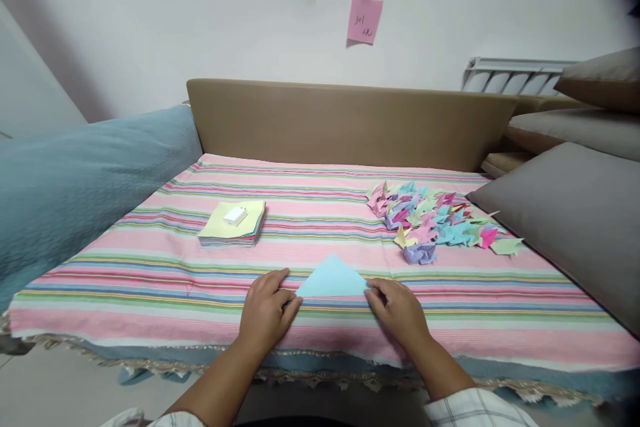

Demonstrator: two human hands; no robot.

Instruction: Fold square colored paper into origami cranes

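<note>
Pale blue paper (333, 280), folded into a triangle, lies on the striped cloth (150, 260) between my two sets of fingertips, its peak pointing away from them. I have the right hand's (400, 313) thumb and forefinger brought nearly together on the paper's right corner. The left hand (265, 310) has its thumb and forefinger at the opposite corner, slightly bent; I cannot tell whether they grip it or merely touch. Beyond the left fingers I see a stack of coloured sheets (219, 225), yellow on top, with a small white object (235, 215) resting on it. Past the right fingers and farther right, many-coloured folded paper pieces (425, 219) lie clustered near a grey cushion (560, 227). Well beyond both hands' fingers stands a brown backrest (350, 123).
</note>
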